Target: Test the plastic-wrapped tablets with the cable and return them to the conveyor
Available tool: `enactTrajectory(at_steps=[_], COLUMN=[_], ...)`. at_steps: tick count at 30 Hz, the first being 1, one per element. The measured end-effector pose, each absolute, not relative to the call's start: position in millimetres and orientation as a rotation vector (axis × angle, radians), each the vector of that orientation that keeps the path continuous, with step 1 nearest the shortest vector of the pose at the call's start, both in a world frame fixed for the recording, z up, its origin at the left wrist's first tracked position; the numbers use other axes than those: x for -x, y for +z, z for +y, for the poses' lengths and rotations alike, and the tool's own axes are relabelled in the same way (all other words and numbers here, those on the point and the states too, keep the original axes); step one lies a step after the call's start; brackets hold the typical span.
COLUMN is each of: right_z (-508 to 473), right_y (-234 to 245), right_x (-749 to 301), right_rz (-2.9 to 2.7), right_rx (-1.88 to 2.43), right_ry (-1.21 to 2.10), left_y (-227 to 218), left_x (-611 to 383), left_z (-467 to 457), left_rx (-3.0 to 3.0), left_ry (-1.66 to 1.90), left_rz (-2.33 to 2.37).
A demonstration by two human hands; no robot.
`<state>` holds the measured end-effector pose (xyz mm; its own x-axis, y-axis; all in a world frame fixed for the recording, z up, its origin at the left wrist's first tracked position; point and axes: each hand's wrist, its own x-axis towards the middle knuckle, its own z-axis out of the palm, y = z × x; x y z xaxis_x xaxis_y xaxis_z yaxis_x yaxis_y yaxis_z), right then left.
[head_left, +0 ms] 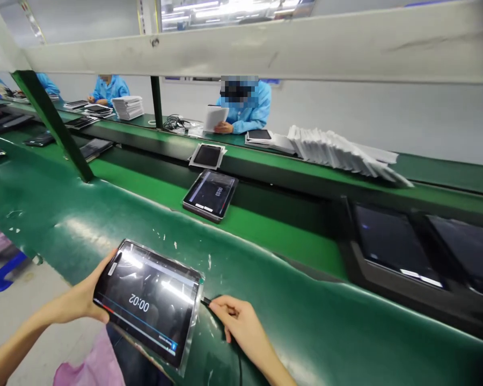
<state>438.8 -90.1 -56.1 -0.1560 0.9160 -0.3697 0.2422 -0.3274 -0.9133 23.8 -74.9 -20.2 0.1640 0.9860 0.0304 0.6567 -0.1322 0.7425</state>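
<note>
A tablet (153, 292) in clear film, its dark screen reading 00:02 upside down, is tilted over the front edge of the green bench. My left hand (92, 295) grips its left end, thumb on the near side and fingers going underneath. By the tablet's right edge, my right hand (241, 321) pinches a black cable plug (206, 302) between thumb and fingers. The plug's tip is at that edge; whether it sits in a port I cannot tell. From the hand the black cable (240, 367) trails down over the bench.
Beyond the green bench (306, 327) runs a lower green conveyor, where another tablet (211, 194) shows 00:03. More tablets (398, 246) lie in black trays at right. A leaning stack of white sheets (338, 153) and a co-worker (245, 107) are across the line. A green post (54, 126) rises at left.
</note>
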Motion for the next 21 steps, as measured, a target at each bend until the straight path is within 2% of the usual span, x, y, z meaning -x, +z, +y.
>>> enactTrajectory(at_steps=[4,7,21], right_z=[-87,-86,-72], right_y=[-55,-54,-52], right_x=[-438,-436,-430], right_rz=[-1.316,-1.303,-1.336], right_rx=[1.558,1.587,1.546], right_ry=[1.56,1.576,1.702], left_y=[-28,-27,-22], left_x=[-28,-33,-63], left_z=[-61,-56,-88], left_rx=[-1.267,-1.057,-1.446], left_ry=[0.932,1.034,0.681], left_rz=[1.659,1.75,1.931])
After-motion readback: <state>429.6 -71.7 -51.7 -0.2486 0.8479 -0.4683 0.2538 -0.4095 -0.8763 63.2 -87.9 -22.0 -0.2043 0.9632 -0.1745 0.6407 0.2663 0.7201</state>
